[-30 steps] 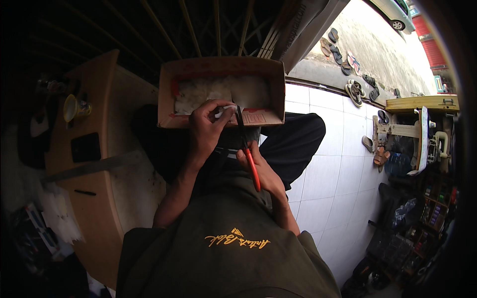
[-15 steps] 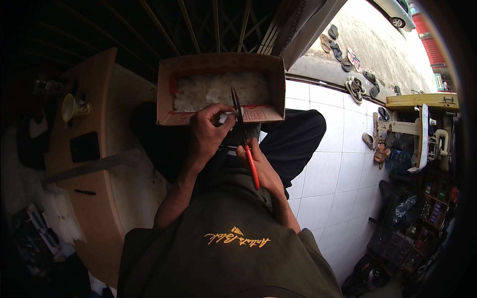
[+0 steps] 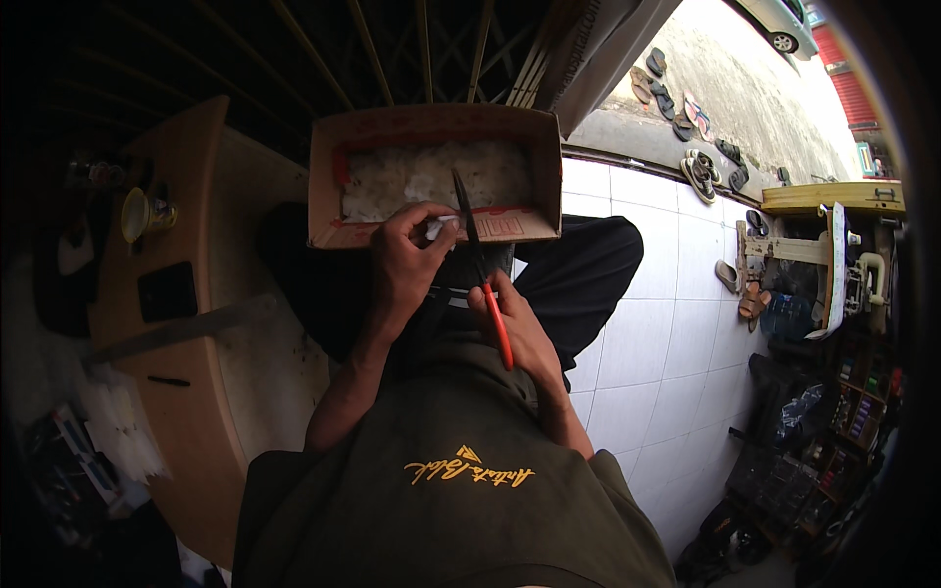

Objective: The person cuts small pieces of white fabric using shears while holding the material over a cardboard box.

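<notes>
My left hand [image 3: 410,253] pinches a small white scrap [image 3: 435,228] between thumb and fingers, over the near wall of a cardboard box. In my right hand [image 3: 515,318] are scissors [image 3: 473,230] with dark blades and red-orange handles. The blades point away from me and pass close to the left fingertips; whether they touch the scrap I cannot tell. The open cardboard box [image 3: 431,118] rests by my knees. Inside lies a whitish, fluffy-looking mass [image 3: 441,167], its exact kind unclear.
To my left stands a wooden table [image 3: 221,431] with a yellow-rimmed cup [image 3: 135,214], a dark flat device [image 3: 168,290] and a black pen [image 3: 169,380]. White floor tiles [image 3: 637,338] lie on the right, beyond them several sandals [image 3: 700,176] and a cluttered rack [image 3: 833,470].
The scissors have shifted slightly left, and the left hand has turned a little with the white scrap still in its fingers. The box has not moved.
</notes>
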The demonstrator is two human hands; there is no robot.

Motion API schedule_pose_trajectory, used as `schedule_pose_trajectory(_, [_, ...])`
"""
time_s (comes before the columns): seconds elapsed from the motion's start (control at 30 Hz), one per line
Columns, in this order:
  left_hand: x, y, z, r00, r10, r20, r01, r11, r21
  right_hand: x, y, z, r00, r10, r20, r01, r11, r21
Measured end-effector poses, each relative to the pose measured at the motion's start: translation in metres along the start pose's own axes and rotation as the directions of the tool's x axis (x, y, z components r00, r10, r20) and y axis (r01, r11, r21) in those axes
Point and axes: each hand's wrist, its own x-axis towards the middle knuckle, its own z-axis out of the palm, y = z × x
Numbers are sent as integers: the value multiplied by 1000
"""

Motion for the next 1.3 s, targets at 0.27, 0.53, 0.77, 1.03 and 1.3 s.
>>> schedule_pose_trajectory(0.27, [6, -6, 2, 994, 103, -39, -108, 985, -137, -2, 7, 3, 995, -46, 84, 50, 998, -47])
schedule_pose_trajectory(0.53, [6, -1, 5, 998, 58, -39, -66, 964, -257, 0, 6, 1, 997, -23, 75, 27, 998, -52])
schedule_pose_trajectory(0.77, [8, 8, 10, 997, -61, -42, 32, 865, -500, -1, 5, -1, 998, -34, 62, 36, 999, -30])
schedule_pose_trajectory(1.03, [7, -2, 4, 996, 89, 10, -82, 955, -286, 1, 4, 0, 998, -2, 69, 3, 1000, -14])
schedule_pose_trajectory(1.3, [5, -5, 1, 992, 126, -5, -126, 990, -59, -1, -2, -1, 1000, -26, -1, 26, 999, 36])
